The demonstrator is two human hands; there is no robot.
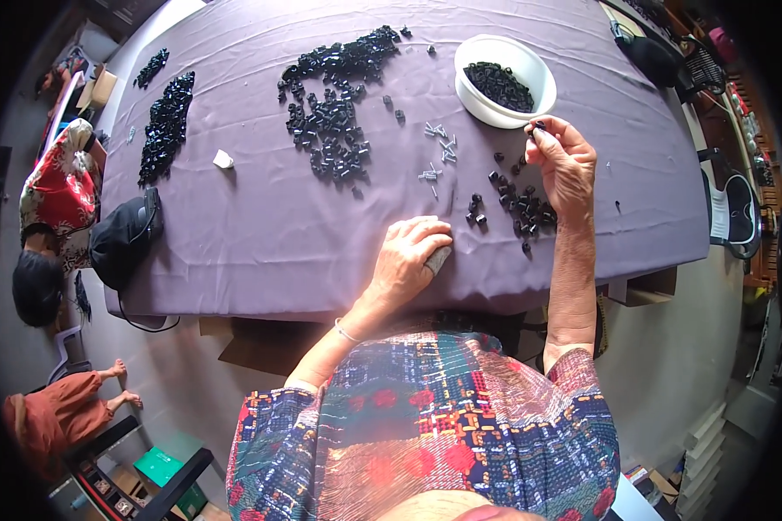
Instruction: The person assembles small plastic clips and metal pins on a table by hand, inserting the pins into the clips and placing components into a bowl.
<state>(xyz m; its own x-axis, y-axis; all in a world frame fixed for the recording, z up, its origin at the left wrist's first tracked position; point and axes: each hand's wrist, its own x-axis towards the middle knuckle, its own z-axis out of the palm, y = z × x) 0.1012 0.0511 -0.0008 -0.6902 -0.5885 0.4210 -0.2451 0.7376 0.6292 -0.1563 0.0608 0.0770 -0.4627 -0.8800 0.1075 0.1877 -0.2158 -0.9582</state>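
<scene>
By bowl (541, 80), R grip (566, 165) pinches blk pc (539, 126), long axis/dir. unclear; L grip (408, 253): can't tell.

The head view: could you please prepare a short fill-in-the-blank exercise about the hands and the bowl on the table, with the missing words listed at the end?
1. The bowl holding many black pieces is ____ in colour.
2. The person's ____ hand is the one nearer to the bowl.
3. That hand pinches a small piece coloured ____.
4. A pale bracelet is worn on the ____ wrist.

Missing words: white; right; black; left.
</scene>
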